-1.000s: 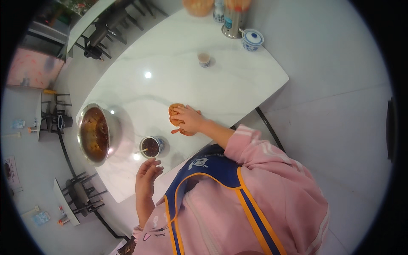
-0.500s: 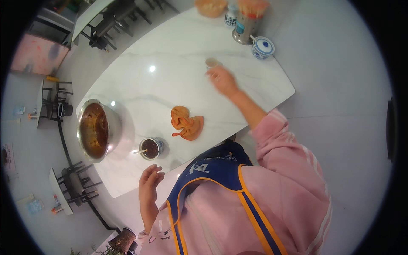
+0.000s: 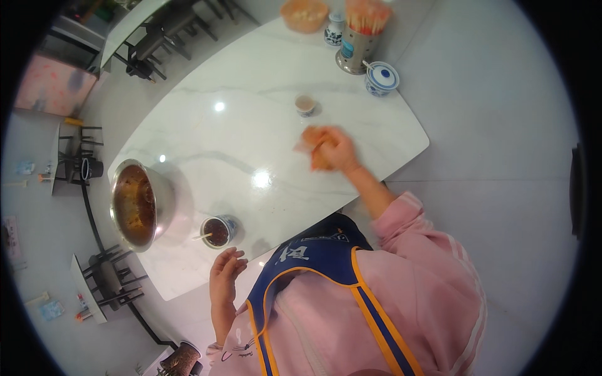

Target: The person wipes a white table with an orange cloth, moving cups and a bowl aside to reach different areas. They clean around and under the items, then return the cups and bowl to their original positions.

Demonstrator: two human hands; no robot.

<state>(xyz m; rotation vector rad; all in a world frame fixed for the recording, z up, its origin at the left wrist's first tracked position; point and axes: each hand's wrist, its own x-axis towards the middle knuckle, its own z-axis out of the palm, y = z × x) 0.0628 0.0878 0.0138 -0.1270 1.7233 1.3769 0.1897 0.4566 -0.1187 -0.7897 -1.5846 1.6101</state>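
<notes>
My right hand [image 3: 337, 149] grips an orange cloth [image 3: 321, 161] over the right part of the white marbled table [image 3: 251, 125]. Slight blur hides whether all of the cloth touches the surface. Just beyond it stands a small cup [image 3: 305, 105] with pale brown contents. My left hand [image 3: 227, 268] hangs near the table's front edge with fingers loosely curled, and nothing shows in it. Close to that hand is a blue-and-white jar [image 3: 219, 230] of dark red sauce with a light spoon in it.
At the left sits a large steel bowl [image 3: 135, 203] coated with reddish-brown oil. Along the back right are a lidded blue-and-white pot [image 3: 382, 78], a steel chopstick holder [image 3: 359, 53], a small patterned bottle [image 3: 334, 30] and an orange basket [image 3: 305, 14]. Dark chairs [image 3: 157, 44] stand beyond the table.
My right hand has come back from the small cup and taken hold of the orange cloth. The cloth has left its spot mid-table and moved right and away. My left hand has barely shifted.
</notes>
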